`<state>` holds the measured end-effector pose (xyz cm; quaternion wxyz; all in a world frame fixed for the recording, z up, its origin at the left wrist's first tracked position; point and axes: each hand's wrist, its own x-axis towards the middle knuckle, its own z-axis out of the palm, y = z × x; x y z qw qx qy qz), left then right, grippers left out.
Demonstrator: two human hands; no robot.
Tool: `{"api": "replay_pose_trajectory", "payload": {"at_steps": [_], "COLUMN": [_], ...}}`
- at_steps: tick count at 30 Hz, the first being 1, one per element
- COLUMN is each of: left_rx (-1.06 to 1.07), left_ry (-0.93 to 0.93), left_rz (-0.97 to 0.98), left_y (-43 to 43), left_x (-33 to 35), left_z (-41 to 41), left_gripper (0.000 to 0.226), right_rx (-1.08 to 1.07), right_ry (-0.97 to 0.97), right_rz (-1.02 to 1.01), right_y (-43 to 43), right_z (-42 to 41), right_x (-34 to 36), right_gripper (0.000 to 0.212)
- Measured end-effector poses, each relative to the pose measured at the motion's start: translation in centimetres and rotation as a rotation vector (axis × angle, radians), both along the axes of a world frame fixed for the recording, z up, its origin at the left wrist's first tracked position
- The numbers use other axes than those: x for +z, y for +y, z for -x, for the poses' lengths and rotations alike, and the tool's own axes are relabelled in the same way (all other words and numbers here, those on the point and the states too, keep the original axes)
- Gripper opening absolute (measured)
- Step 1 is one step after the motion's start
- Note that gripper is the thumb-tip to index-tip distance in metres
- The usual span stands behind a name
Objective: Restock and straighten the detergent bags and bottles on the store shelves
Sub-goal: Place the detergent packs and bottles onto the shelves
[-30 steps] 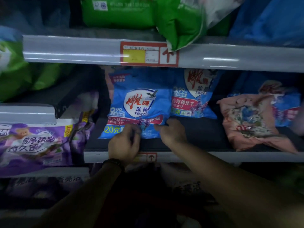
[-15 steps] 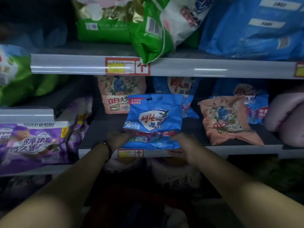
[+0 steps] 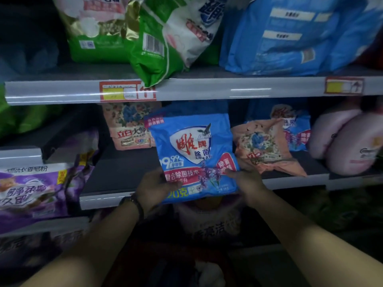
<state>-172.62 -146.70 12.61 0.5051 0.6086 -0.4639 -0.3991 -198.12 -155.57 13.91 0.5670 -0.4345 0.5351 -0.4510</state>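
Mid-frame, just above the middle shelf's front rail [image 3: 290, 182], both hands hold the blue detergent bag [image 3: 192, 154] upright, label out. Left hand [image 3: 154, 188] & right hand [image 3: 245, 181] each pinch a bottom corner, prob. to face it before setting it beside the pink bag [image 3: 267, 146].

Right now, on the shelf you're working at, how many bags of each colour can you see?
Blue: 2, the held blue bag and the rear blue bag at right.
Salmon floral: 2, the left salmon bag and the right salmon bag.
Pale pink: 2, blurred, the pale pink bags far right.
Total: 6. A dim blue patch behind the held one may be another.
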Motion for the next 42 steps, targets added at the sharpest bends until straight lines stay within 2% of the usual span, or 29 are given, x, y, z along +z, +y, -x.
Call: {"api": "replay_pose_trajectory", "payload": {"at_steps": [4,7,10,12,14,16,18,20,23,26,27,29,31,34,38,40,42], "left_rx": [0.033,0.029,0.19,0.37,0.428,0.36,0.28,0.262,0.291,0.336,0.302,0.182,0.041,-0.132,-0.184,-0.155,-0.123], "left_ry": [-0.084,-0.152,-0.314,-0.381,-0.409,-0.393,-0.382,-0.396,-0.455,-0.672,-0.69,-0.624,-0.573,-0.508,-0.292,-0.243,-0.192], "left_rz": [0.069,0.082,0.087,0.103,0.027,-0.139,-0.213,-0.206,-0.188,-0.131,-0.084,-0.046,-0.096,-0.201,-0.284,-0.334,-0.379], "left_y": [-2.2,-4.4,-7.9,-10.0,-11.3,-11.5,-10.8,-10.1,-9.0,-7.9,-7.8,-8.5,-9.5,-10.9,-12.1,-13.1,-13.7], "left_x": [1.0,2.0,2.3,2.8,3.0,2.5,1.8,1.3,1.1,0.7,0.7,0.6,0.7,1.0,1.6,2.0,2.7], "left_z": [1.1,1.8,3.3,5.1,6.8,8.5,9.6,10.0,11.0,12.6,13.1,13.9,14.8,16.7,20.3,21.7,22.7], "left_gripper": [0.042,0.046,0.043,0.049,0.08,0.105,0.113,0.108,0.099,0.074,0.065,0.049,0.041,0.048,0.037,0.05,0.057], "right_rx": [-0.026,-0.061,-0.129,-0.134,-0.023,0.222,0.468,0.566,0.533,0.446,0.388,0.253,0.114,-0.049,0.126,0.18,0.149], "right_ry": [0.061,0.205,0.4,0.577,0.774,0.926,0.983,0.963,0.919,0.813,0.785,0.743,0.765,0.895,1.158,1.282,1.326], "right_rz": [0.212,0.292,0.386,0.435,0.395,0.332,0.258,0.241,0.326,0.409,0.441,0.479,0.51,0.569,0.472,0.48,0.525], "right_y": [-1.0,-2.5,-5.6,-8.1,-9.2,-8.6,-7.0,-5.9,-5.1,-4.6,-4.7,-4.9,-5.2,-5.7,-5.7,-5.9,-6.4], "right_z": [1.0,1.0,-0.2,-1.1,-1.5,-1.3,-0.7,0.0,0.5,1.0,1.7,3.6,6.2,10.0,13.5,14.3,14.7], "right_x": [0.8,1.4,2.3,2.8,2.7,1.8,0.2,-1.1,-1.7,-1.0,-0.8,-0.1,0.2,-0.2,-1.0,-1.3,-1.6], "right_gripper": [0.044,0.041,0.035,0.043,0.058,0.046,0.042,0.048,0.051,0.038,0.033,0.024,0.018,0.029,0.055,0.059,0.054]}}
